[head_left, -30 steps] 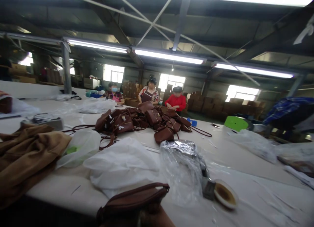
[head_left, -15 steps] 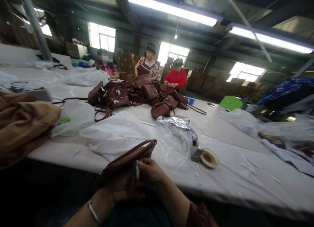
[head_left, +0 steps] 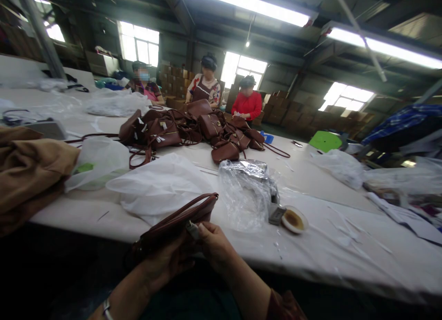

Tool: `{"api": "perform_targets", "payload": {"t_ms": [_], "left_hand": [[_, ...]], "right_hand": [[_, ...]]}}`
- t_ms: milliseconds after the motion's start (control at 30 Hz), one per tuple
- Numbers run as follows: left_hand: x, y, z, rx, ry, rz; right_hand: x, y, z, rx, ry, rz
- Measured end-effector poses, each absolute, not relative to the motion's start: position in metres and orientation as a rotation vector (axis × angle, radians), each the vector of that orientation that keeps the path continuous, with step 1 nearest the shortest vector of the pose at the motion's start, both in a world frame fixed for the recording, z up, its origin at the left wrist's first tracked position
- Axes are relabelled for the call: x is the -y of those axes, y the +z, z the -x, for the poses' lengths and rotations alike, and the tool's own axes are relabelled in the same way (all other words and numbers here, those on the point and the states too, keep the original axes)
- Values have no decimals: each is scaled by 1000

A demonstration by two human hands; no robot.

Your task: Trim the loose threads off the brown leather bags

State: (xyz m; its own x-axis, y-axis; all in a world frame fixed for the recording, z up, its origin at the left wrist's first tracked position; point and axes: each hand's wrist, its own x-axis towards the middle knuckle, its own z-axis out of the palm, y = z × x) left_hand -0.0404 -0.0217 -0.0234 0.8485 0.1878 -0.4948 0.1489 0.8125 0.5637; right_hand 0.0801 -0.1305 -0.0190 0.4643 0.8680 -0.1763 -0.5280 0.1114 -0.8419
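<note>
Left forearm point(head_left: 129, 285), right forearm point(head_left: 246, 277) slanting inward from below. Left hand point(head_left: 169, 260) cupped in grip; right hand point(head_left: 214, 244) pinching, just beside it.

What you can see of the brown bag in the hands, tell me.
The bag is brown and leather-like, with a thin strap or edging along its top. It tilts, right end higher, by the table's near edge. The left hand holds it from below; the right hand pinches a small greyish piece at its near side.
</note>
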Motion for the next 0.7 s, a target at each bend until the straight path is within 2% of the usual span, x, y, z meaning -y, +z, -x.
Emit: {"api": "perform_targets", "payload": {"t_ms": [200,300,467,700], "left_hand": [[28,-15,33,-620,64,-686],[34,-12,34,-695,195,-802],[40,-10,41,-756,473,-1078],[41,6,45,-729,482,-1232]], "right_hand": [[134,-4,-82,513,933,1161],[132,-1,-80,497,906,1177],[130,-5,-77,362,1016,1084],[128,-5,-72,254,1077,1004]]}}
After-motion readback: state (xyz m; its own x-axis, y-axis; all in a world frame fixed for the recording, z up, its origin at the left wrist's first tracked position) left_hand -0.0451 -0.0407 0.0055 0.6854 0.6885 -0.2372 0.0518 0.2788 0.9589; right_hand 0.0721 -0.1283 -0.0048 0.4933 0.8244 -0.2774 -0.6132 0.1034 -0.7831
